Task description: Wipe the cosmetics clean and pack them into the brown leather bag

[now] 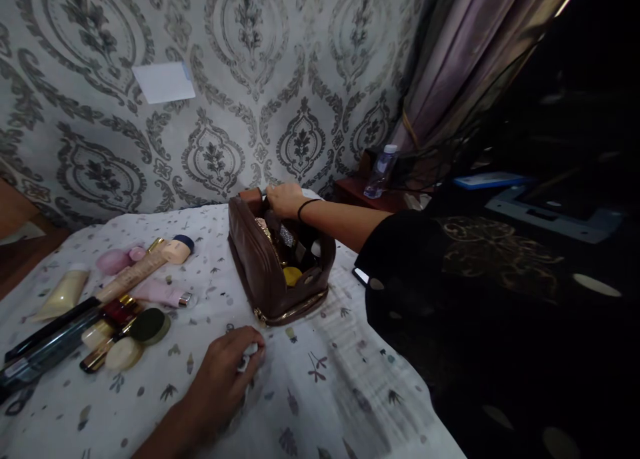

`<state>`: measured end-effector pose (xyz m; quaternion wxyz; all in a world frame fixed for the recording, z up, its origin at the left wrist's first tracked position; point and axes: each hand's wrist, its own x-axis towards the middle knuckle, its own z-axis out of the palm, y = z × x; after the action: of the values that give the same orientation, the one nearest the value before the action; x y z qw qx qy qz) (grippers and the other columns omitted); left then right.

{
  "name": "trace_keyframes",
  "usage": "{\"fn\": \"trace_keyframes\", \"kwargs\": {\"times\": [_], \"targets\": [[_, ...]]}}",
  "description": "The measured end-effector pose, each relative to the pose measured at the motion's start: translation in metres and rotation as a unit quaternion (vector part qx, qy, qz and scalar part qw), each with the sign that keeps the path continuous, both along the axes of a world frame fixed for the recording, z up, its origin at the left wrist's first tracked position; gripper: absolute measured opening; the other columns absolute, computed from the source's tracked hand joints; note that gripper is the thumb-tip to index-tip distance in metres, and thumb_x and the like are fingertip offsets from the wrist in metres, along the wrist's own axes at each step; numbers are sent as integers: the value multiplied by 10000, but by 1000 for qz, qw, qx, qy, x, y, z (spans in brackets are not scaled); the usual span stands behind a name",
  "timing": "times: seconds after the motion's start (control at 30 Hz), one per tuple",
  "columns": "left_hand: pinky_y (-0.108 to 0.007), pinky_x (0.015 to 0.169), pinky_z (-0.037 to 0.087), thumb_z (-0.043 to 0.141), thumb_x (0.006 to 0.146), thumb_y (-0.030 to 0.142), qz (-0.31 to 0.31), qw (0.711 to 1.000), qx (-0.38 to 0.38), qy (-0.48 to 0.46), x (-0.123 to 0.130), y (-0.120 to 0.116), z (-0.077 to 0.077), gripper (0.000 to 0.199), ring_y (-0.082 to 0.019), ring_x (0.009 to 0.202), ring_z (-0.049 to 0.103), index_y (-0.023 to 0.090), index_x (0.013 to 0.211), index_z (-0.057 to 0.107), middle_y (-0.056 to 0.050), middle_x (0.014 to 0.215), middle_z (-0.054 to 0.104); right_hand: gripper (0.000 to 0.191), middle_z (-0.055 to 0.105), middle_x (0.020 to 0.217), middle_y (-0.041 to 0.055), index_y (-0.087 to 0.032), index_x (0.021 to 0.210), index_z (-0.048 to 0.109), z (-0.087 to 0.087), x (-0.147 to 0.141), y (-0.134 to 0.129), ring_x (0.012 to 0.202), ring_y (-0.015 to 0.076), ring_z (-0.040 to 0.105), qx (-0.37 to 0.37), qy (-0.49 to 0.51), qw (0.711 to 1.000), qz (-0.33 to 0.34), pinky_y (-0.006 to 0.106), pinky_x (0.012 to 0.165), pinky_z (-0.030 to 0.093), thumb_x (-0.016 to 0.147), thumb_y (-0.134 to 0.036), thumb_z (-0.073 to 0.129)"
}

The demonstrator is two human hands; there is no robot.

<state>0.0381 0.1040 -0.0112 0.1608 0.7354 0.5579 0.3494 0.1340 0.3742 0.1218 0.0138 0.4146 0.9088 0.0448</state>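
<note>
A brown zip bag (257, 265) stands unzipped on the white patterned cloth, with a yellow round item (292, 276) and several small things inside. My right hand (284, 200), a black band at its wrist, is at the bag's far edge beside the handle; its fingertips are partly hidden and what they grip cannot be made out. Just in front of the bag, my left hand (230, 365) is curled low over the cloth, thumb and fingers closed around a small pale item that is mostly hidden.
Cosmetics lie at the left, among them a cream tube (64, 295), a pink tube (159, 292) and a dark green round lid (150, 326). A water bottle (380, 172) stands beyond the cloth at the right. Behind is a patterned wall.
</note>
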Motion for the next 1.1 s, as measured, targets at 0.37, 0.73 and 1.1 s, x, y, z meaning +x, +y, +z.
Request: {"fn": "trace_keyframes", "kwargs": {"times": [0.37,0.73,1.1], "targets": [[-268,711,536,419,951,222,-32,999,16,23,-3,-3,-1,180,-166,755,652,209,884,586,-47,825,683,278,606,1174,192,-97,1076,647,21,31,-52,1133,321,529,116,35,984,128,417,961,395,957,-273,468],[-294,745,510,425,975,224,-52,996,34,70,-6,-7,-3,134,-187,829,638,195,953,554,-54,892,668,323,679,1172,145,-154,1229,614,-37,137,-170,1079,276,629,36,68,976,205,425,893,545,934,-201,489],[-471,949,471,553,948,353,-79,955,24,284,-16,-35,8,440,-310,1199,531,191,1345,457,-153,1308,566,331,681,1143,151,-159,1249,588,-58,131,-160,1016,283,660,133,227,937,229,458,855,581,935,-226,510]]}}
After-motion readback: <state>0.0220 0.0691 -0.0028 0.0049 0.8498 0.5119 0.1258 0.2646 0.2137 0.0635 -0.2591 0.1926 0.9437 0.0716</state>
